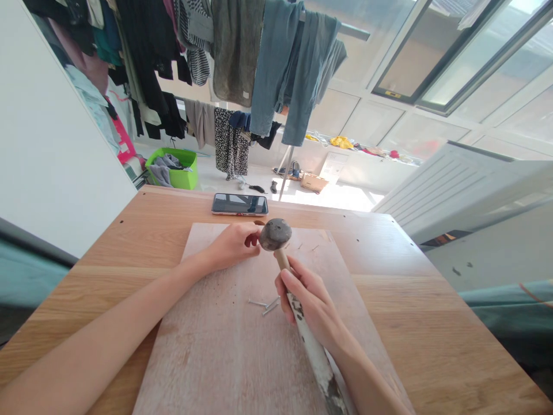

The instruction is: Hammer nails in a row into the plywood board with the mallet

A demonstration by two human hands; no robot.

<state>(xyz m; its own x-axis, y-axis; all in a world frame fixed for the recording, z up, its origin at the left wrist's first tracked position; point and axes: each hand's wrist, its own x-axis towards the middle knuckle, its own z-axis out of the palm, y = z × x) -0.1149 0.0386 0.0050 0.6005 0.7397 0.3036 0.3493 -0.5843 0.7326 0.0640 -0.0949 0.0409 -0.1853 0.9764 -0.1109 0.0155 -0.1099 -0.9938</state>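
My right hand (pixel 309 297) is wrapped around the handle of a mallet (pixel 276 233). Its rounded grey head is raised over the far part of a pale wooden board (pixel 242 357), and the long handle with flaking white paint runs back toward me. Just left of the head, my left hand (pixel 235 245) is at the board's far side with its fingers drawn together. What they pinch, if anything, is hidden behind the fingers and the mallet head. Several loose nails (pixel 271 306) lie mid-board, left of my right hand. Beyond the mallet, small nails (pixel 315 248) show at the far right of the board.
The board rests on a wooden table (pixel 410 323). A phone (pixel 239 204) lies flat near the table's far edge. Past the table are a green basket (pixel 175 173) with cloth in it, hanging jeans (pixel 276 69) and other laundry. A white panelled piece (pixel 466 190) stands at right.
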